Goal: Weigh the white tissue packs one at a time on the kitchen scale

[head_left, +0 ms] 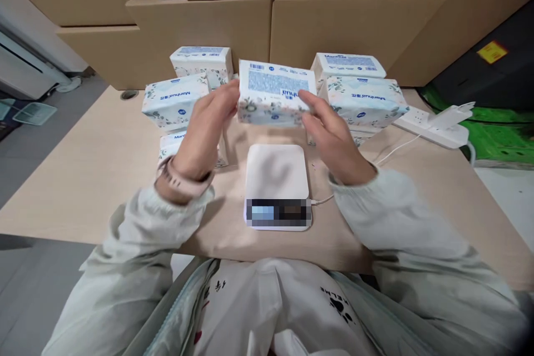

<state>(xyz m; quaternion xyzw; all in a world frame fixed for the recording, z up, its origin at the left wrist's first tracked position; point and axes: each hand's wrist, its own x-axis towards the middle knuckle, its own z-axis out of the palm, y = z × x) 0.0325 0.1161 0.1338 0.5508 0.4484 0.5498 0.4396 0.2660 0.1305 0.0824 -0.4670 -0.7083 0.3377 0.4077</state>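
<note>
A soft pack of tissues, white and blue with a floral print, is held up between my two hands above the far side of a white digital scale. My left hand grips the pack's left end, its fingertips partly hidden behind it. At the right end, my right hand pinches the pack between thumb and fingers. The scale's plate bears only a shadow, and its display is blurred out. Similar tissue packs stand stacked on both sides, a left stack and a right stack.
Cardboard boxes form a wall along the back of the wooden table. A white power strip lies at the right, and a thin white cable runs on the tabletop. Beyond the right edge sits a green crate.
</note>
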